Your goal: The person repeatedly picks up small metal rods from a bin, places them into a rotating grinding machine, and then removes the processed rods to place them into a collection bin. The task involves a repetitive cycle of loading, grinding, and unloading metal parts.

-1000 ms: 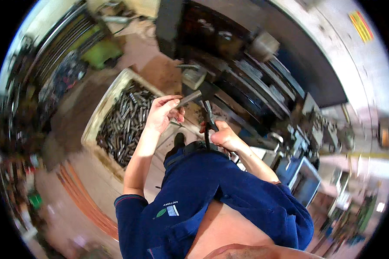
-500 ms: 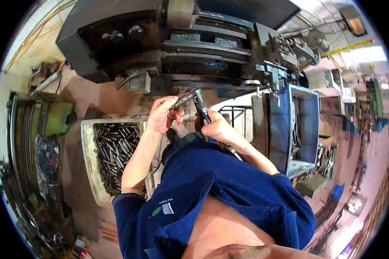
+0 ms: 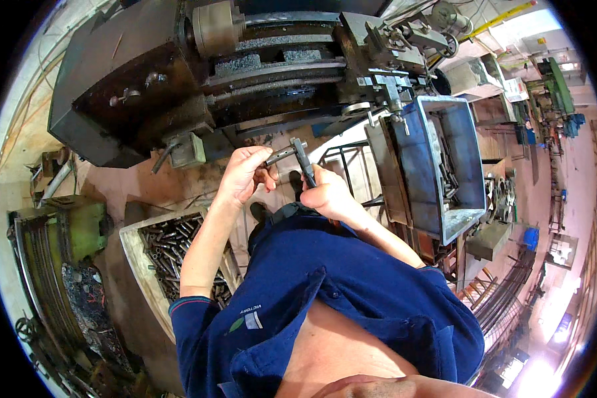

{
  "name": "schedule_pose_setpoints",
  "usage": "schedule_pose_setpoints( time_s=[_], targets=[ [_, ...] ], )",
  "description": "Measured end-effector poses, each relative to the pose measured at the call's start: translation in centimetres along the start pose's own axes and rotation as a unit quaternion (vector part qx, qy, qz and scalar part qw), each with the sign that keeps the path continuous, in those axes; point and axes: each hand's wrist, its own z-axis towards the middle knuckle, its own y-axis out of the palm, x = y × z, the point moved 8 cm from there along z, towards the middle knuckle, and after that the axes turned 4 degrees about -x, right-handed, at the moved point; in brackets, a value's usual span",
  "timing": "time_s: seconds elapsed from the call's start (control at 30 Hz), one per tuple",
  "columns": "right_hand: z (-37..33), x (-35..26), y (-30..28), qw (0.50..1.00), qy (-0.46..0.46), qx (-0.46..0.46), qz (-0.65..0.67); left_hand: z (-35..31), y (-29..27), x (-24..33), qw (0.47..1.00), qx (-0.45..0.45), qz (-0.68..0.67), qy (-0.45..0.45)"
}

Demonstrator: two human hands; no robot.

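My left hand (image 3: 241, 175) pinches a short dark metal tube (image 3: 281, 156) with small holes along its side. My closed right hand (image 3: 328, 194) grips a dark, slim tool with a jaw-like head, which looks like a caliper (image 3: 304, 165). The caliper's head meets the tube's far end, and both are held up in front of my waist. Its lower part is hidden behind my right fingers. Below my left forearm stands a whitish crate (image 3: 136, 251) heaped with many similar dark metal tubes (image 3: 172, 247).
A large dark lathe (image 3: 272, 93) with a round chuck (image 3: 215, 30) spans the far side. On the right a blue plastic crate (image 3: 432, 174) holds some metal parts, on a stand. Green machinery (image 3: 79, 229) and long bars (image 3: 36, 265) stand at the left.
The view has turned, so the lathe and crates appear shifted and tilted. The caliper's head, earlier near the tube's end, is now set across it. Both hands keep their grips.
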Motion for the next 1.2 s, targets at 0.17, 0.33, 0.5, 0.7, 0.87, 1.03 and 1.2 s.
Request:
schedule_pose_setpoints(
  time_s=[0.17,0.33,0.5,0.7,0.87,1.03,1.2],
  targets=[
    [2.9,2.3,-1.6,0.992,-0.034,-0.037,0.113,2.7,1.2,1.6,0.999,0.033,0.023,0.015],
    [6.5,2.5,-5.3,0.955,-0.039,-0.093,0.280,5.3,1.0,4.1,0.980,0.164,0.078,0.086],
    [11.3,2.3,-10.1,0.936,-0.105,-0.008,0.335,8.7,3.6,-0.3,0.964,0.184,0.170,0.086],
    [16.7,1.7,-13.2,0.927,-0.128,0.061,0.346,11.7,9.9,0.8,0.972,0.032,0.175,0.154],
    [18.1,0.6,-13.6,0.916,-0.109,0.090,0.376,13.3,8.7,2.0,0.905,0.104,0.373,0.176],
    [20.1,0.7,-13.7,0.914,-0.117,0.128,0.366,15.2,6.6,2.8,0.892,0.098,0.411,0.158],
    [21.3,-0.5,-13.1,0.897,-0.121,0.135,0.404,17.0,5.4,2.5,0.987,0.005,0.162,0.013]
  ],
)
